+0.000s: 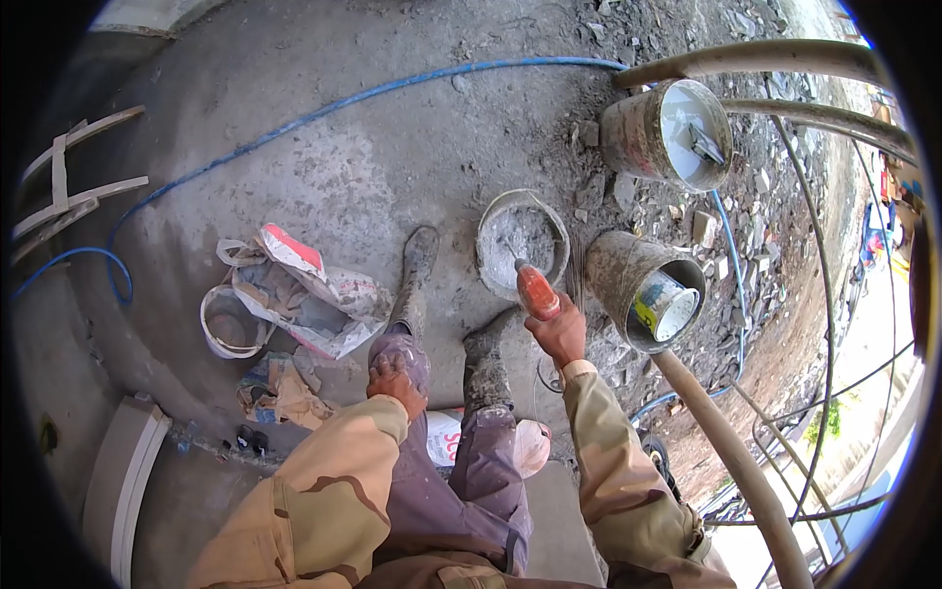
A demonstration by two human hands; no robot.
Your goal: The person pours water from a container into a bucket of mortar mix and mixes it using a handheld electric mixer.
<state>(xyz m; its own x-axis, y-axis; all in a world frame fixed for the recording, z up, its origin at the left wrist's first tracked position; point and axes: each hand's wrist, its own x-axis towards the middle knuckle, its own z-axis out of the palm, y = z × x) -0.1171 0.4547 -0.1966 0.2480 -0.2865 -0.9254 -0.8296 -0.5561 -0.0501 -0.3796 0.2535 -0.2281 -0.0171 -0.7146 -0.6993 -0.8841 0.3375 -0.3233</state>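
Observation:
My right hand (561, 335) is closed round the grip of a red power drill (537, 292). A thin rod runs from the drill down into a bucket (482, 257) that holds a grey-white wet mix (517, 243); the rod's lower end is hidden in the mix. My left hand (397, 381) lies on my left knee (402, 355), its fingers spread over the dusty trouser cloth, with no tool in it. My muddy boots stand close to the bucket.
Right of the bucket are a pail of cloudy water (643, 137) and a tipped bucket (618, 285) with a paint tub inside. To the left lie a torn sack (343, 294) and a small white bucket (208, 329). A blue hose (383, 90) crosses the floor; wooden poles (731, 456) and rubble lie right.

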